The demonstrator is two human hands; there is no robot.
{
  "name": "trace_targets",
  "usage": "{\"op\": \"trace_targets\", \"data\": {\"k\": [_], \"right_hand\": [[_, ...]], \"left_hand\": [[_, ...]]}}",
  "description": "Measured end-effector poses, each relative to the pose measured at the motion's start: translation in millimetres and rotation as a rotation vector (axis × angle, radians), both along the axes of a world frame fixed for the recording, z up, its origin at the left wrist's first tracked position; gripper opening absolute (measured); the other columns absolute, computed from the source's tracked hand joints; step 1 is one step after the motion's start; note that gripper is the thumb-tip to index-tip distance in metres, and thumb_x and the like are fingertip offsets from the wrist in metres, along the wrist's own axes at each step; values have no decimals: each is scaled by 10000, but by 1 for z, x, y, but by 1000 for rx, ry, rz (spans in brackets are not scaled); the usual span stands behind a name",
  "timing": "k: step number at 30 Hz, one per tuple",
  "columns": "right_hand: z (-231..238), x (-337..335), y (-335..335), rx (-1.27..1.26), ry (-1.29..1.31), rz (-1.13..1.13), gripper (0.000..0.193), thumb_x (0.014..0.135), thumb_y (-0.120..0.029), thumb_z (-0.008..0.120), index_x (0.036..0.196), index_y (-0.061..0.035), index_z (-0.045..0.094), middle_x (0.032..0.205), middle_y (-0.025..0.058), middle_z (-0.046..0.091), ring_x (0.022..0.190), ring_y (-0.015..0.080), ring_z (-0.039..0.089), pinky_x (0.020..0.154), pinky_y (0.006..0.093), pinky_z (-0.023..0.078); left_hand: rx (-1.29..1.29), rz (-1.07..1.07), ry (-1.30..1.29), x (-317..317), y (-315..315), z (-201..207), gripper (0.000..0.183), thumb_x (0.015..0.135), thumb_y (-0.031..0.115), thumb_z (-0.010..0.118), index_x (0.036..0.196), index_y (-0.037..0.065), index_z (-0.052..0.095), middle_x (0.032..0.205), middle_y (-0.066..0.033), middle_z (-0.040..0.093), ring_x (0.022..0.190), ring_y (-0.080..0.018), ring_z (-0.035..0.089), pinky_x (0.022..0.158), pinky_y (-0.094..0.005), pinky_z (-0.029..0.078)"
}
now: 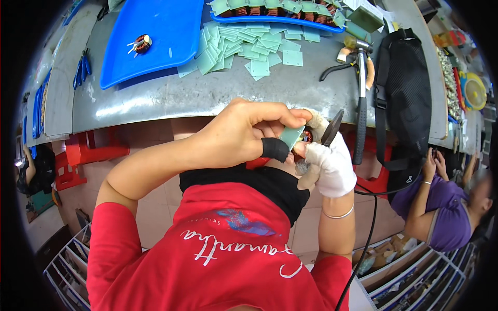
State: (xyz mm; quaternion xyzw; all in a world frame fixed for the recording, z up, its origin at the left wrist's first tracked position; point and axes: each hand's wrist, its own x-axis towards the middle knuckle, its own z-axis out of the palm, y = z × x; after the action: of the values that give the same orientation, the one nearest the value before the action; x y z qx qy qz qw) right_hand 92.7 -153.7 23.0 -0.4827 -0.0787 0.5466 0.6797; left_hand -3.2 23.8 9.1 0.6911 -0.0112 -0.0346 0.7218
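My left hand (236, 132), with a black sleeve on one finger, pinches a small pale green square plate (292, 136) just off the table's front edge. Against that plate sits a copper-wound ring coil (307, 136), mostly covered by fingers. My right hand (332, 168), in a white glove with bare fingertips, closes around the coil from the other side. A dark pointed tool (333, 127) sticks up from the gloved hand; its kind cannot be made out, as its lower part is hidden.
A blue tray (150, 20) holds one loose coil (140, 45). Beside it lie scattered green plates (259, 49) and a second blue tray (285, 20) of assembled coils. A hammer (361, 93), pliers (337, 69) and a black bag (410, 93) lie right; another person (441, 207) sits beyond.
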Motion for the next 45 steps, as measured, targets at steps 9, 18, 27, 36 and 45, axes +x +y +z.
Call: {"op": "trace_targets", "data": {"k": [9,18,27,36,45], "right_hand": [[7,0,29,129,-284,-248,481,824,-38,574,1294,-16,476,1158,51,532,958,101,522,837,232,435],[-34,48,46,-77,-1214,-810,415,789,53,598,1194,-13,539,1027,71,565,777,94,510,715,212,433],[-41,47,40,-344,-1691,-504,651,677,-24,651,1307,-14,486,1141,189,471,976,326,521,894,385,430],[7,3,4,-155,-1331,-55,436,647,35,600,1082,5,614,949,140,609,782,285,593,738,328,495],[15,-6,2,-256,-1439,-24,483,628,-24,640,1110,-24,629,934,134,608,805,305,600,727,361,499]], "left_hand": [[-102,223,-91,14,3,-5,481,838,26,683,1295,13,533,1203,-92,604,990,-120,597,879,-274,491],[-573,362,75,16,11,8,395,895,72,617,1274,57,506,1060,-90,596,957,-162,605,800,-306,540],[-339,418,-67,14,9,0,448,836,-22,667,1255,31,518,1010,-57,596,913,-106,580,818,-272,509],[-99,487,-197,11,2,-9,407,839,-26,650,1235,22,573,1019,-41,586,878,-101,561,764,-253,524],[140,523,-272,7,-6,-6,374,809,-26,650,1176,41,629,1076,-85,660,835,-105,611,665,-251,541]]}}
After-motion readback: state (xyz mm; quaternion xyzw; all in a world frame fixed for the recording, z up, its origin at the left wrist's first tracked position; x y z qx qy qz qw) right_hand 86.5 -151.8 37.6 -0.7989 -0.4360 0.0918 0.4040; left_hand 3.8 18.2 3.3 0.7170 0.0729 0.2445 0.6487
